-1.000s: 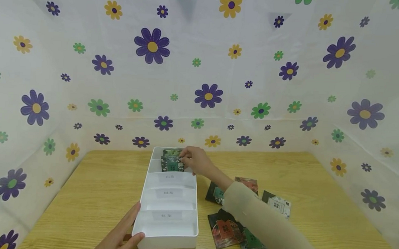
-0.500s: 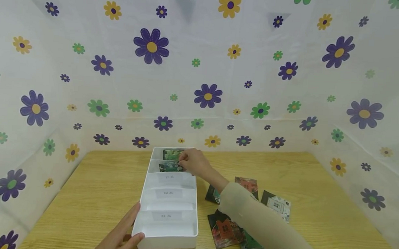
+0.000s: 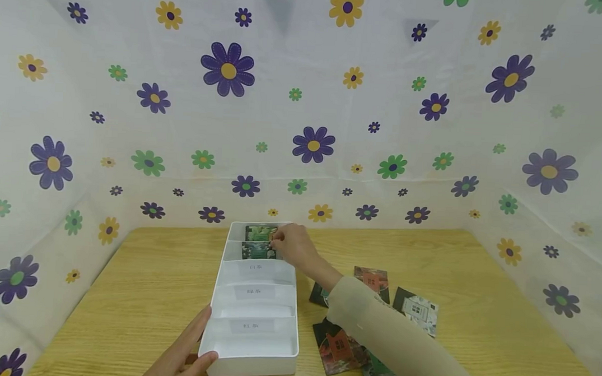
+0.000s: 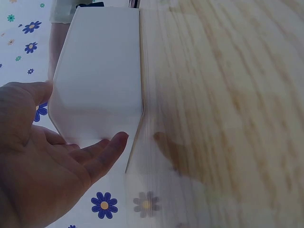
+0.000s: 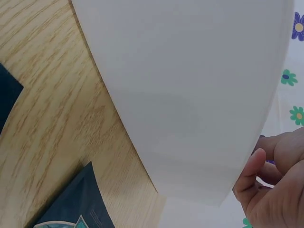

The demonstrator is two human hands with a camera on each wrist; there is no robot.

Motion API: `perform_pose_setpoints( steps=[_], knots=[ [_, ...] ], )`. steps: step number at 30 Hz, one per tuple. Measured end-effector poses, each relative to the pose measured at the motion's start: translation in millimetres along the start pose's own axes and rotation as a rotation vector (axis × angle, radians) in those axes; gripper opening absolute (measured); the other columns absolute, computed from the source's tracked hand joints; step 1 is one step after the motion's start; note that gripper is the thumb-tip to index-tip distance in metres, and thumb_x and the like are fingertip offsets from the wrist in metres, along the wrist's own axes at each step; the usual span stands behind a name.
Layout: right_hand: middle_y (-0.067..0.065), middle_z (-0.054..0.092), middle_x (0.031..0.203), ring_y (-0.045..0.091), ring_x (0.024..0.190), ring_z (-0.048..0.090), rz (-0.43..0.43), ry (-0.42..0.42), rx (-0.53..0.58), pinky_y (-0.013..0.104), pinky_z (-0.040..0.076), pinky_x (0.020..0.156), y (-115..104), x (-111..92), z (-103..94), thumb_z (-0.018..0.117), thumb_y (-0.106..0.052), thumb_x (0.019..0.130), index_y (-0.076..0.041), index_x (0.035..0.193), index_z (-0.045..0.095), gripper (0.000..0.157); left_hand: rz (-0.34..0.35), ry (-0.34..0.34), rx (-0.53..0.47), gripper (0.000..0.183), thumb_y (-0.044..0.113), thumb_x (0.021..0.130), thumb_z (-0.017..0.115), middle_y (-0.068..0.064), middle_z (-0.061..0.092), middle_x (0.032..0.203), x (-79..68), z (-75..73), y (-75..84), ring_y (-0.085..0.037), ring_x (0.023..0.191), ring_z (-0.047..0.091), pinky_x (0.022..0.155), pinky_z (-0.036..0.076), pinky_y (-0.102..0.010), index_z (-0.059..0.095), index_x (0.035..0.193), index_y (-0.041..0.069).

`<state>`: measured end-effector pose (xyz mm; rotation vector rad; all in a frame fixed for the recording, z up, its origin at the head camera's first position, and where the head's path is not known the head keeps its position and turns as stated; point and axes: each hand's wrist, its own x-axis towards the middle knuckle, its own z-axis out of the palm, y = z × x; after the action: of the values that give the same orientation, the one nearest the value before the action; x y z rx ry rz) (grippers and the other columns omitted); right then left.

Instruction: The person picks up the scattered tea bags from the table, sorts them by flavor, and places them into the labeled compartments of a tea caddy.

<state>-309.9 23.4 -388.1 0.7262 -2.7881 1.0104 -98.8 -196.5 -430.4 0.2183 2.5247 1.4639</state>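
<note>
A long white divided box point(image 3: 252, 366) lies on the wooden table, with paper labels on several compartments. Its near left corner is held by my left hand point(image 3: 180, 351), the thumb at the near end and the fingers along the left wall. In the left wrist view the fingers point(image 4: 109, 149) lie against the white wall. At the far end, my right hand point(image 3: 298, 247) pinches the right edge of a dark green tea packet point(image 3: 258, 250) in the second compartment from the back. Another green tea packet point(image 3: 260, 233) sits in the rearmost compartment.
Right of the box, several tea packets lie on the table point(image 3: 140, 293), partly under my right forearm: a red one point(image 3: 371, 279), a white-labelled one point(image 3: 418, 310) and a dark red one point(image 3: 336, 349). A flowered cloth point(image 3: 264, 108) hangs around the table.
My right hand has lowered the dark green packet from over the divider into the second compartment, uncovering the rearmost packet. My left hand stays at the box's corner.
</note>
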Motion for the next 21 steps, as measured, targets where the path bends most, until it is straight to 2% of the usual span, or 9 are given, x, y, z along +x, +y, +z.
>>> perform_pose_setpoints(
  steps=[3,6,12,21],
  knots=[
    [0.002,0.066,0.074,0.01,0.054,0.053,0.003,0.011,0.036,0.023,0.044,0.05,1.4,-0.7,-2.3,0.06,-0.011,0.091,-0.005,0.087,0.073,0.015,0.006,0.003,0.002,0.081,0.036,0.091,0.059,-0.014,0.006,0.154,-0.1,-0.1,0.3,-0.039,0.131,0.025,0.08,0.052,-0.035,0.008,0.151,0.013],
    [0.003,0.066,0.075,0.013,0.052,0.056,0.029,0.015,0.112,0.023,0.045,0.048,5.9,-1.7,-7.6,0.057,-0.014,0.093,-0.004,0.093,0.071,0.017,0.008,0.004,0.004,0.081,0.036,0.091,0.059,-0.014,0.006,0.154,-0.4,0.0,1.0,-0.039,0.131,0.024,0.079,0.052,-0.034,0.008,0.151,0.012],
    [0.005,0.066,0.089,0.019,0.065,0.063,0.108,0.039,0.232,0.027,0.049,0.052,19.3,-8.9,-32.8,0.056,-0.016,0.094,-0.005,0.108,0.065,0.02,0.016,0.007,0.004,0.081,0.036,0.091,0.059,-0.014,0.006,0.154,-0.1,0.4,2.0,-0.039,0.131,0.024,0.079,0.052,-0.034,0.009,0.15,0.012],
    [0.009,0.064,0.105,0.025,0.082,0.064,0.232,0.048,0.371,0.037,0.054,0.062,55.5,-26.6,-71.7,0.057,-0.019,0.092,-0.007,0.114,0.063,0.026,0.007,0.002,0.014,0.082,0.037,0.091,0.059,-0.013,0.006,0.154,0.7,0.6,1.4,-0.038,0.132,0.023,0.079,0.052,-0.032,0.008,0.151,0.013]
  ],
)
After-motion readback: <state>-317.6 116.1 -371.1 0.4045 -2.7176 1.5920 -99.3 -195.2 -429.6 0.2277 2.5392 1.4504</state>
